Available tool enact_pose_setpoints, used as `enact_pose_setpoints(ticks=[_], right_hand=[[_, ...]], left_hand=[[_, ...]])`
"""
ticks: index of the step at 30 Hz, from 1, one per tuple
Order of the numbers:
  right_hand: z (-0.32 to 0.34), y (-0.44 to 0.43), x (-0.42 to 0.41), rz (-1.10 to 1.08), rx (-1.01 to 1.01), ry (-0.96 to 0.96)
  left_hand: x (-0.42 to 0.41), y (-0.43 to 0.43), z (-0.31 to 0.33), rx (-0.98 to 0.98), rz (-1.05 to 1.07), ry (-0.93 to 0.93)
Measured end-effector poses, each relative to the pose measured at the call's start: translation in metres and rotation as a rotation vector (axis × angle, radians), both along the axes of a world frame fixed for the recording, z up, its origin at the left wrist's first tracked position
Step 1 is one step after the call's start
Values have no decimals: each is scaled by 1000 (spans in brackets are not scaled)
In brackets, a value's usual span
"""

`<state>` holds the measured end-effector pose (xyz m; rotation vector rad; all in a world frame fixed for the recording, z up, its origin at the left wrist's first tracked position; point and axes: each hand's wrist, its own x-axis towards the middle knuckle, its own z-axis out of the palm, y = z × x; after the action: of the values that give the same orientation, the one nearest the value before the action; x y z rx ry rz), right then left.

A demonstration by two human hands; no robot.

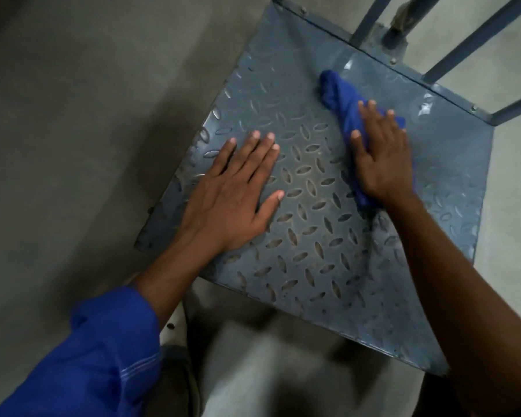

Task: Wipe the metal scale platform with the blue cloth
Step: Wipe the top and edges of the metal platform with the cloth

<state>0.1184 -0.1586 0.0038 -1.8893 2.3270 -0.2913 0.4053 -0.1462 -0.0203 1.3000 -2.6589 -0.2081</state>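
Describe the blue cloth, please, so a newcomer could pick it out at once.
Find the grey diamond-tread metal scale platform on the floor. Near its far right side, the right hand presses on a crumpled bright blue cloth. It is the only soft thing on it; the left hand rests on bare metal.

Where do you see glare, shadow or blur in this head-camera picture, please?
In the head view, glare streaks the scale platform near its far edge, beside the blue cloth; the same view is dim, with heavy shadow on the floor left of the platform; its near right corner and the right forearm look smeared.
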Motion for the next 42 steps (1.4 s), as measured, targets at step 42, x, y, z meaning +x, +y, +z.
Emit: enact_pose_setpoints(ticks=[42], right_hand=[[-3, -97, 111, 217, 1, -33]], left_hand=[[45, 47, -6, 61, 103, -20]])
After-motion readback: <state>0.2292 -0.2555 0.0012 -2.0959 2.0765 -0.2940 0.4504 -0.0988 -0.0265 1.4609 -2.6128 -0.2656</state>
